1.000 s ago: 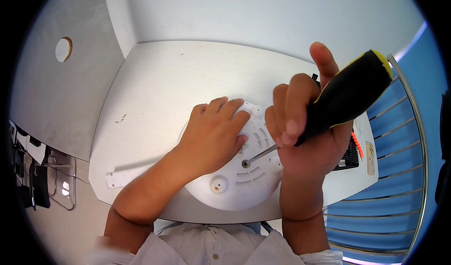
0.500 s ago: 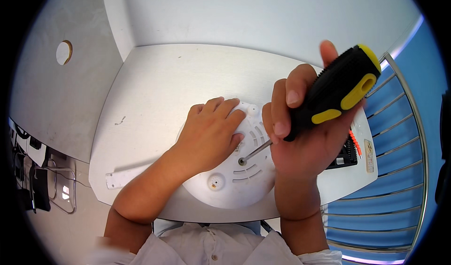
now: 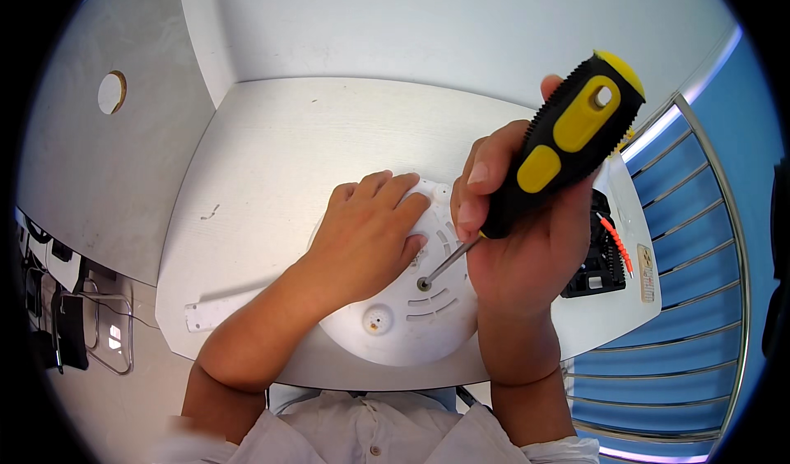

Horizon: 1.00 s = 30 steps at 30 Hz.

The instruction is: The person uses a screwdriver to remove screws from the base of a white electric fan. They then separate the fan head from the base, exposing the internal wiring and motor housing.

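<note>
A white, round plastic base (image 3: 395, 340) with vent slots and round recesses lies on the table in front of me. My left hand (image 3: 366, 229) rests flat on its upper left part, fingers spread and pressing down, holding nothing. My right hand (image 3: 518, 242) is closed around a black and yellow screwdriver (image 3: 568, 139), its handle tilted up to the right. The thin metal shaft slants down to the left, and its tip sits in a dark recessed hole (image 3: 424, 284) near the middle of the base. The tip itself is hidden in the hole.
A white bar-shaped piece (image 3: 222, 309) extends left from under my left forearm. Behind my right hand stands a black tool case (image 3: 599, 279) with an orange-red flexible piece (image 3: 615, 242). Metal railings (image 3: 691, 291) border the table's right; a grey panel (image 3: 107, 176) stands left.
The screwdriver handle has turned in my right hand and shifted slightly left, showing more of its yellow inlays. My left hand and the base have stayed put.
</note>
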### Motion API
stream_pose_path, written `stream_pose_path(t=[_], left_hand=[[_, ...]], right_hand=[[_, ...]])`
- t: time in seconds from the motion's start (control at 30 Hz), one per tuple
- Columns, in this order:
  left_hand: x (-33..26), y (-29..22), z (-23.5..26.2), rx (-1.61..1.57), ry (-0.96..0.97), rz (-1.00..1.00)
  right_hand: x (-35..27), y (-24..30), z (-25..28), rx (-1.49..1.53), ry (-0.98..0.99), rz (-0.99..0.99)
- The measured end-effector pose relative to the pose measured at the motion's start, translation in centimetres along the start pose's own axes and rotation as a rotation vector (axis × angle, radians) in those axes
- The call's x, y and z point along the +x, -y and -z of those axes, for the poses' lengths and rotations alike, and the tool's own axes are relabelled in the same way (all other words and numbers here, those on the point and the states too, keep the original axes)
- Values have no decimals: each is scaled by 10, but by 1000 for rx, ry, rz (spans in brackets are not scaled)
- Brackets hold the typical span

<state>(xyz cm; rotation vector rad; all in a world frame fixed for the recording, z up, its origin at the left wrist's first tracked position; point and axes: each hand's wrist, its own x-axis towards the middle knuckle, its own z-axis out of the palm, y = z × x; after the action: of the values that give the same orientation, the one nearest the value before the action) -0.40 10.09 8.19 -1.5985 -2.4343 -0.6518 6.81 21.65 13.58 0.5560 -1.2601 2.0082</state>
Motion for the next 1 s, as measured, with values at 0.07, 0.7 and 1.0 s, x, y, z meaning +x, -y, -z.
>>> stream_pose_path(t=[0.07,0.7,1.0], left_hand=[[0,2,-3,-15,-24,-4],[-2,3,-6,1,-55,-13],[1,0,0,3,51,7]], right_hand=[[0,-2,3,-48,26,31],[-4,0,2,-316,34,53],[-4,-3,0,-142,83,46]])
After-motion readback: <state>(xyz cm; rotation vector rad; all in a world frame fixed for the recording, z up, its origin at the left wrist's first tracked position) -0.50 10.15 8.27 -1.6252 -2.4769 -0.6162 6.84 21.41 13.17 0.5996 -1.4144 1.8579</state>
